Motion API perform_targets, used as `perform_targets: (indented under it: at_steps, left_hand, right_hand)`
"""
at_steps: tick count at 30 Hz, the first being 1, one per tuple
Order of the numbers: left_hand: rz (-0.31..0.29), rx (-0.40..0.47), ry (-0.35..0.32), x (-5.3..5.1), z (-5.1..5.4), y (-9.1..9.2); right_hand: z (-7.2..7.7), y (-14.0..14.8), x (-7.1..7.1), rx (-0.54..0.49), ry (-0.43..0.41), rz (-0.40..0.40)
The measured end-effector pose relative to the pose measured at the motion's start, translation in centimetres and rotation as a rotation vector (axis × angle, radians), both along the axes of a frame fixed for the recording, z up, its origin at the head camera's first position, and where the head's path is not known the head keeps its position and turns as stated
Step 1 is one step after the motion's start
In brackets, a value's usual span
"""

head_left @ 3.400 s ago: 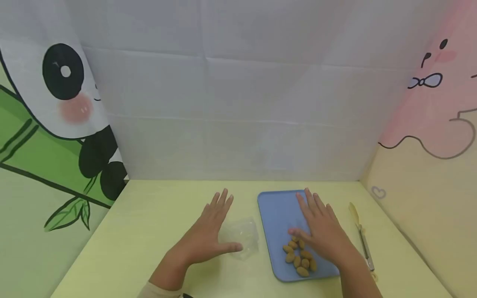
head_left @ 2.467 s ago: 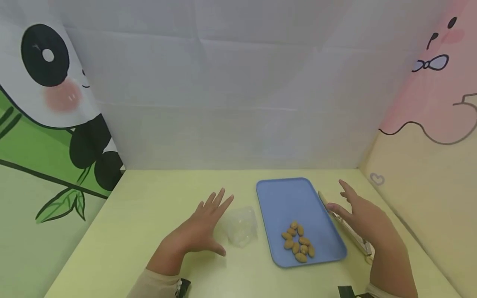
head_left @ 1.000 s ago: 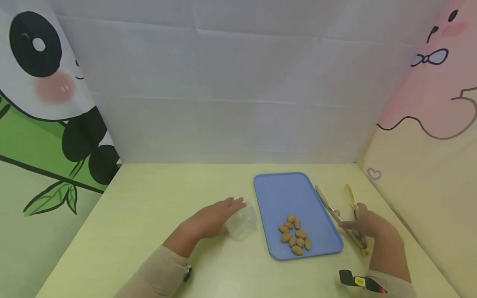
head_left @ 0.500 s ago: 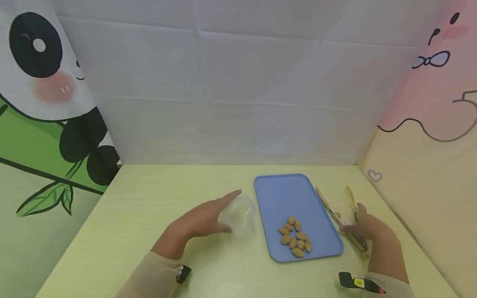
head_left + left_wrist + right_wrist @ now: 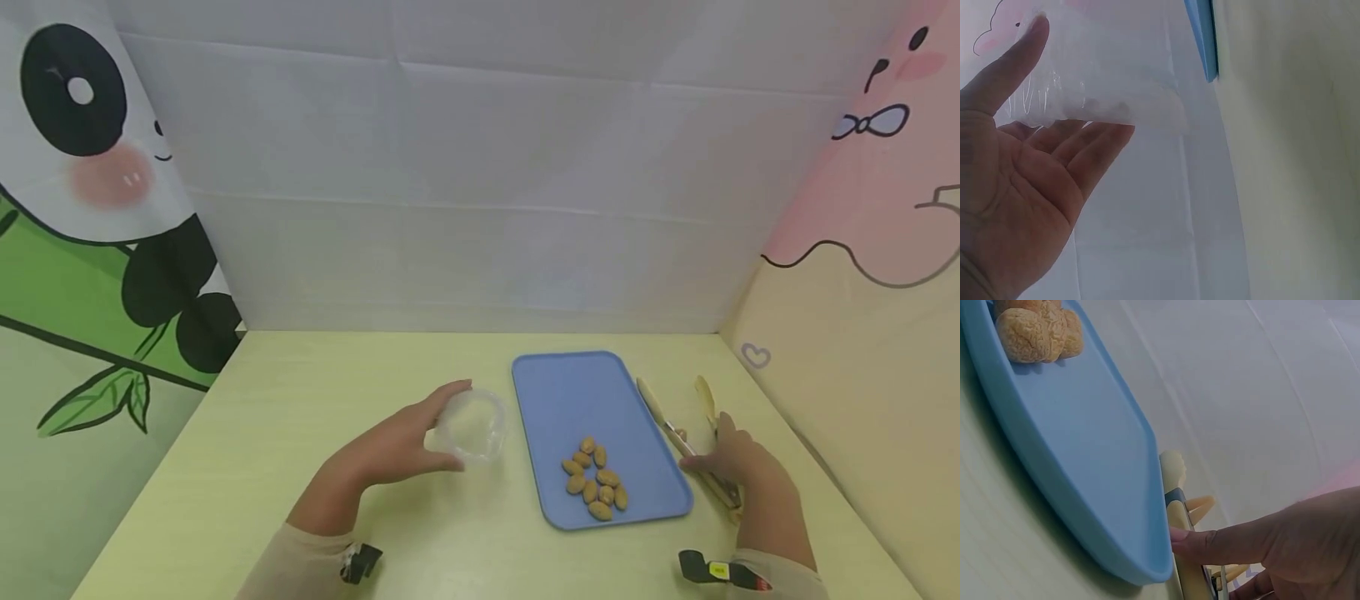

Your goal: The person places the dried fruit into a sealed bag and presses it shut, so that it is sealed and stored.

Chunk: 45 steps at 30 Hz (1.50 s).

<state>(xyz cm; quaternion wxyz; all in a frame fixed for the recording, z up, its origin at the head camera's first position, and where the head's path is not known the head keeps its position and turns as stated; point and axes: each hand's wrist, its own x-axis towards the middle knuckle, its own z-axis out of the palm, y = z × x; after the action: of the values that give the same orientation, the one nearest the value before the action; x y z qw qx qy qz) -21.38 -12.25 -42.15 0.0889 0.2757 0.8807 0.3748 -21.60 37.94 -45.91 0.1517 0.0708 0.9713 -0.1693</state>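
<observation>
My left hand (image 5: pixel 401 442) holds a clear plastic cup (image 5: pixel 474 425) by its side, thumb on one side and fingers on the other. In the left wrist view, the see-through wall of the cup (image 5: pixel 1091 87) lies between thumb and fingers. At the right, my right hand (image 5: pixel 746 458) grips a pair of tongs (image 5: pixel 666 425) with cream-coloured tips and metal arms, spread apart in a V. The right wrist view has my thumb on one arm of the tongs (image 5: pixel 1184 519), close against the tray; my other fingers are partly out of that view.
Between the hands lies a blue tray (image 5: pixel 570 392). Several brown, wrinkled, nut-like pieces (image 5: pixel 592 479) are clustered on its near half. The pale yellow table (image 5: pixel 337 367) meets a white backdrop (image 5: pixel 480 250) behind and printed panels at both sides.
Both hands were spread in the air. My right hand has moved right from above the tray and taken hold of the tongs. My left hand has grasped the cup and shifted it slightly left.
</observation>
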Motion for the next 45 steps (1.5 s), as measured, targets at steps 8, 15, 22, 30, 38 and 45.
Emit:
perform_targets:
  at_steps: [8,15,22,30,38,45]
  left_hand:
    - [-0.025,0.079,-0.011,0.1,0.0,-0.3]
    - [-0.031,0.118,-0.035,0.2,-0.1,-0.3]
    - [-0.037,0.134,-0.062,0.3,0.2,-0.3]
    - [-0.057,0.173,-0.080,0.2,0.0,-0.4]
    - [-0.091,0.193,-0.094,0.1,-0.2,-0.7]
    - [-0.128,0.247,-0.091,0.1,-0.1,-1.0]
  right_hand:
    - [-0.6,0.1,-0.3,-0.001,0.006,-0.032]
    - [-0.5,0.6,-0.5,-0.028,0.026,-0.047]
    - [0.2,1.1,-0.6,-0.021,0.041,-0.005]
    - [0.1,1.3,-0.5,-0.054,0.021,-0.001]
    - [0.2,1.8,-0.2,-0.039,0.025,-0.014]
    - [2.3,1.8,0.5,-0.053,0.072,-0.018]
